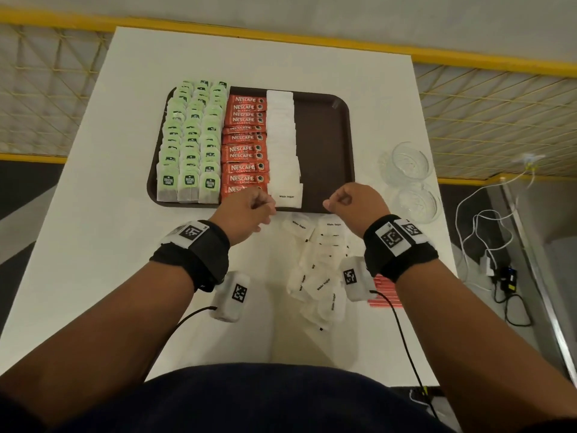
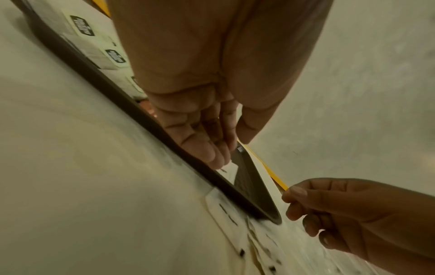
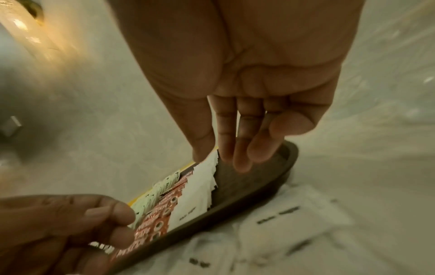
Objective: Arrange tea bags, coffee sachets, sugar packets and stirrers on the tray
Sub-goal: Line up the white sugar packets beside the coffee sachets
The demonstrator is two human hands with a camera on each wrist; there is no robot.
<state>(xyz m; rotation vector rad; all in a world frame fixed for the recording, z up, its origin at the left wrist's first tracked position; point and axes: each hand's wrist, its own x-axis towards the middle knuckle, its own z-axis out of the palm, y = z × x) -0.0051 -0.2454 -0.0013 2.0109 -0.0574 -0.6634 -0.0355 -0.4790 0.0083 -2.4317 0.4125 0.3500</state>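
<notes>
The brown tray (image 1: 324, 135) holds three columns of green tea bags (image 1: 190, 135), a column of red coffee sachets (image 1: 245, 142) and a column of white sugar packets (image 1: 282, 135); its right part is bare. My left hand (image 1: 265, 207) hovers over the tray's near rim by the front sugar packet, fingers loosely curled, holding nothing. Beside the near right corner my right hand (image 1: 340, 201) is also empty, its fingers (image 3: 230, 152) hanging relaxed. Loose sugar packets (image 1: 318, 267) lie on the table below the tray. Red stirrers (image 1: 382, 295) show partly under my right wrist.
Two glass bowls (image 1: 409, 164) stand to the right of the tray, near the edge of the white table (image 1: 93, 214). Cables and a plug strip (image 1: 499, 270) lie on the floor at the right. A yellow rail runs behind the table.
</notes>
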